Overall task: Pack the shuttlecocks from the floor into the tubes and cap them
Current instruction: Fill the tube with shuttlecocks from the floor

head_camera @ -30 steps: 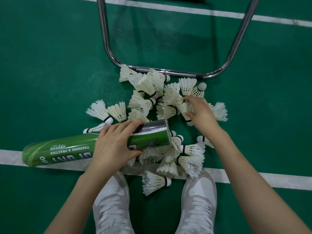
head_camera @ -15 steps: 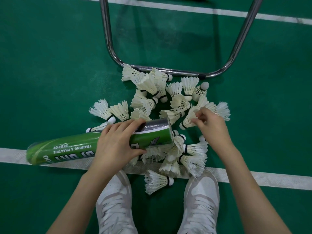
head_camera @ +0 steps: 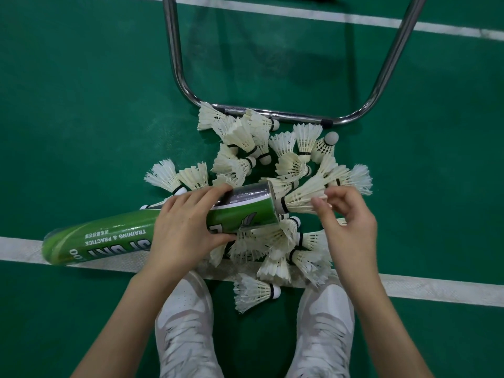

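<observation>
A green shuttlecock tube point(head_camera: 114, 236) lies nearly level above the floor, its open silver-banded end pointing right. My left hand point(head_camera: 185, 227) grips it round the middle. My right hand point(head_camera: 349, 225) pinches the feather skirt of a white shuttlecock point(head_camera: 302, 197), whose cork end sits in the tube's mouth. Several more white shuttlecocks point(head_camera: 245, 137) lie heaped on the green floor behind and under the tube, and one point(head_camera: 253, 293) lies between my shoes.
A chrome tube frame point(head_camera: 272, 114) curves across the floor just behind the heap. A white court line point(head_camera: 436, 290) runs left to right under my hands. My two white shoes point(head_camera: 185, 331) stand at the bottom.
My right hand picked a shuttlecock out of the heap, drew it left and put its cork end into the tube's open mouth. The left hand kept its hold on the tube.
</observation>
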Motion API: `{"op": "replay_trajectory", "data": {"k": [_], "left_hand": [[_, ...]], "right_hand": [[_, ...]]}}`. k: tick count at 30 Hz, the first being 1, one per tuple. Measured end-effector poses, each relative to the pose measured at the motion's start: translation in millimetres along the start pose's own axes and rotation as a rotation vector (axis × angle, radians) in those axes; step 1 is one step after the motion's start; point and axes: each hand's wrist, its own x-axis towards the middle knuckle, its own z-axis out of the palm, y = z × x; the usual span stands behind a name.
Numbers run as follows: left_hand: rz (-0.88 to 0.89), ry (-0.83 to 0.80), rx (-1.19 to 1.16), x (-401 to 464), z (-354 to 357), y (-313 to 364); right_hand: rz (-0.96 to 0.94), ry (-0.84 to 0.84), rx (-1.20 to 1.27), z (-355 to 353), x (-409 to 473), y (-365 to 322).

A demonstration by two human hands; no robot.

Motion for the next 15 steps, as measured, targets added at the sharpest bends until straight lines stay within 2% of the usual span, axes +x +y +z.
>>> {"op": "replay_trajectory", "data": {"k": [6, 15], "left_hand": [[0.015, -0.023, -0.008, 0.7, 1.5, 3.8], [0.043, -0.022, 0.001, -0.6, 4.0, 6.0]], "right_hand": [[0.070, -0.128, 0.146, 20.3, -12.8, 1.0], [0.103, -0.206, 0.139, 38.3, -22.1, 8.0]]}}
